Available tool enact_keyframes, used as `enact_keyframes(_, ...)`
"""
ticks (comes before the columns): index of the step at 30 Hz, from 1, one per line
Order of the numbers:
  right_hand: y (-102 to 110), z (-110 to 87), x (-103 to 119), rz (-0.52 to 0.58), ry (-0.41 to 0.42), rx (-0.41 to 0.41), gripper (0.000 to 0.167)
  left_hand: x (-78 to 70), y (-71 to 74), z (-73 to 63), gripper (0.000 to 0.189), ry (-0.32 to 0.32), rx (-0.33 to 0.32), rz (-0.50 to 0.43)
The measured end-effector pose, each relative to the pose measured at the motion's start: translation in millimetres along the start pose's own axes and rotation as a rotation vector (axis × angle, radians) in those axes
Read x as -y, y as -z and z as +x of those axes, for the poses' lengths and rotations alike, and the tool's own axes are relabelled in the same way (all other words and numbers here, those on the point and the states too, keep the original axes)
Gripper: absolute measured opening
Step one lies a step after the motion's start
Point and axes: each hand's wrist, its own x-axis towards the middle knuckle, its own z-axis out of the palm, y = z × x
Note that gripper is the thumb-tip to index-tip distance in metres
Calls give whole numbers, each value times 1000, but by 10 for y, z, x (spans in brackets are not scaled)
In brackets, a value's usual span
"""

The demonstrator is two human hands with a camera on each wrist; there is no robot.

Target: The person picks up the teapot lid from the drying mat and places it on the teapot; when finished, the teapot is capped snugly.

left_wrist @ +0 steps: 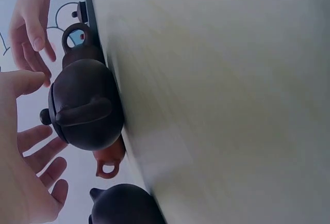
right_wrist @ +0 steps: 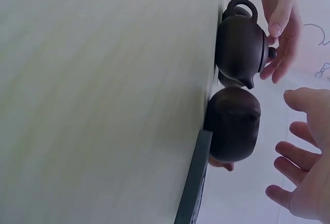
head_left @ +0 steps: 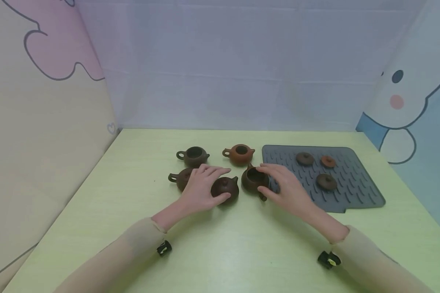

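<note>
My left hand (head_left: 201, 189), fingers spread, hovers around a dark brown lidded teapot (head_left: 226, 193), seen in the left wrist view with its handle toward the camera. Contact there cannot be told. On the other side, my right hand (head_left: 287, 189) curves loosely beside a dark lidless teapot (head_left: 247, 185), thumb and fingers apart. The right wrist view shows a gap between my right fingers (right_wrist: 296, 154) and that lidless pot (right_wrist: 234, 126). Another brown teapot (head_left: 181, 179) sits partly hidden behind my left hand.
Farther back stand a grey-brown lidless teapot (head_left: 201, 162) and an orange-red lidless one (head_left: 239, 158). At the right, a grey ridged mat (head_left: 352, 191) bears two dark lids (head_left: 326, 182) and an orange lid (head_left: 328, 161). Printed cloth walls (head_left: 220, 69) surround the table.
</note>
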Motion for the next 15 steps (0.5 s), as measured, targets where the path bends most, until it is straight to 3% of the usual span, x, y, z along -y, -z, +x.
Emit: enact_keyframes(15,247,-227,-262,-65,-46,-37,54,-166,-199,269,70,37,90,16)
